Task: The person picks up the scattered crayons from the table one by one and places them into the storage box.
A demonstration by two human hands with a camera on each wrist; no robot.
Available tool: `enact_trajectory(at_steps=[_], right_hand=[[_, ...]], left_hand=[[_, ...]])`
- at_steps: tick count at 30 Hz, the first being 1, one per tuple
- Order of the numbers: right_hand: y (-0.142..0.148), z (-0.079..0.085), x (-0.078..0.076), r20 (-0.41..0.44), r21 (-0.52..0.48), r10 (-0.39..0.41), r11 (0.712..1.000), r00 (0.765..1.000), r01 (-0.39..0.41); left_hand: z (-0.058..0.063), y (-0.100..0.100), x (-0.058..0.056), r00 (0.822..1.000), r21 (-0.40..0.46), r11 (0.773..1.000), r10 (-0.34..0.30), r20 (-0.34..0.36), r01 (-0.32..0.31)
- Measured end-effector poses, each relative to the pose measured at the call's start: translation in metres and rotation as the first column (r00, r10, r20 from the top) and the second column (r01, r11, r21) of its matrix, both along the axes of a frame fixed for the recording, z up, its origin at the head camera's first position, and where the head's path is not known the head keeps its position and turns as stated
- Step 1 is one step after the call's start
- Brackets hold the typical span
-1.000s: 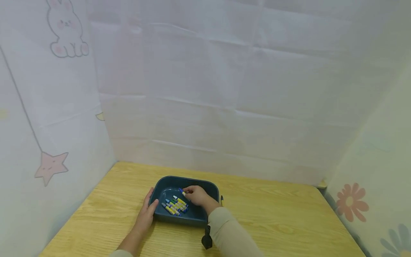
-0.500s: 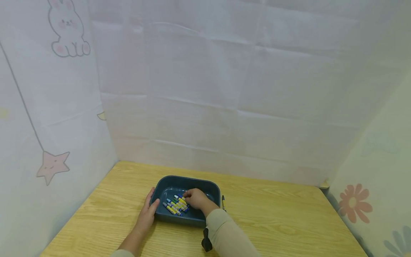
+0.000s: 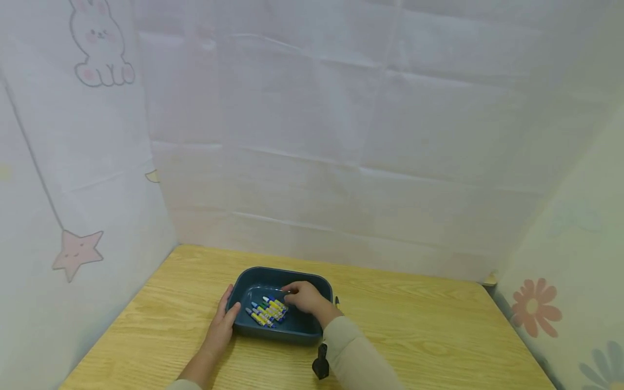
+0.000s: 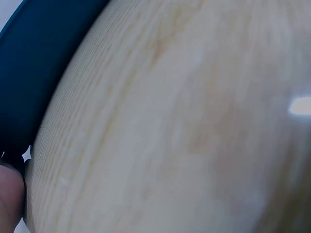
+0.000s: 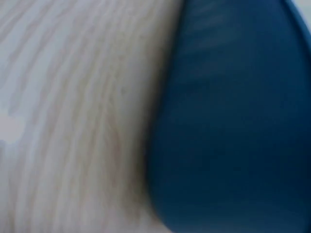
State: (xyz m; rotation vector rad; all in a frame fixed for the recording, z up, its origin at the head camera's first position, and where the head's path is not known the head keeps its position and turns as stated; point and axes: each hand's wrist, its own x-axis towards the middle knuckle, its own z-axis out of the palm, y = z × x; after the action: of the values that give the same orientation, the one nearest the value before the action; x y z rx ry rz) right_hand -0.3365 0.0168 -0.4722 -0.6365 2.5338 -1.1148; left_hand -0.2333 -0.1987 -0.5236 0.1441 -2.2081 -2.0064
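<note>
A dark blue tray [image 3: 273,337] with rounded corners sits on the table in the head view. Inside it, toward the left front, lie several crayons [image 3: 268,312] with yellow-and-blue wrappers, bunched side by side. My left hand [image 3: 222,325] rests against the tray's left end, fingers along the outer wall and thumb at the front corner. Over the tray's right half is my right hand [image 3: 306,298], thumb and forefinger apart, with nothing visible between them. The right wrist view shows the tray's blue outer wall [image 5: 228,121]; a fingertip [image 4: 9,196] shows in the left wrist view.
One more crayon [image 3: 337,304] lies on the wooden table [image 3: 414,325], just outside the tray's right end and partly hidden. A small black device [image 3: 320,363] hangs by the right sleeve. Pale printed cloth walls [image 3: 341,135] enclose the table's back and sides.
The right hand lowers a crayon onto the bunch in the tray, lets go of it, then draws back to the right. The left hand stays at the tray's end.
</note>
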Motion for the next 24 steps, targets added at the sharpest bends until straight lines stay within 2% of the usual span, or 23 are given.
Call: enact_trajectory(at_steps=[7,12,17,24], right_hand=[[0.027,0.023,-0.003,0.009,-0.072,-0.017,0.997,1.0,0.017],[0.05,0.032,-0.008,0.028,-0.144,-0.078,0.986,0.997,0.082],[0.072,0.032,-0.008,0.046,-0.181,-0.16,0.969,0.986,0.166],[0.099,0.024,-0.002,0.073,-0.209,-0.228,0.948,0.971,0.238]], left_hand=[[0.002,0.0,0.001,1.0,-0.013,1.0,-0.013,-0.007,0.013],[0.001,-0.001,0.002,1.0,-0.035,0.999,0.0,0.01,0.0],[0.0,-0.001,0.002,1.0,-0.047,0.999,0.003,0.01,-0.002],[0.002,0.0,0.002,1.0,-0.052,0.999,0.002,0.025,-0.001]])
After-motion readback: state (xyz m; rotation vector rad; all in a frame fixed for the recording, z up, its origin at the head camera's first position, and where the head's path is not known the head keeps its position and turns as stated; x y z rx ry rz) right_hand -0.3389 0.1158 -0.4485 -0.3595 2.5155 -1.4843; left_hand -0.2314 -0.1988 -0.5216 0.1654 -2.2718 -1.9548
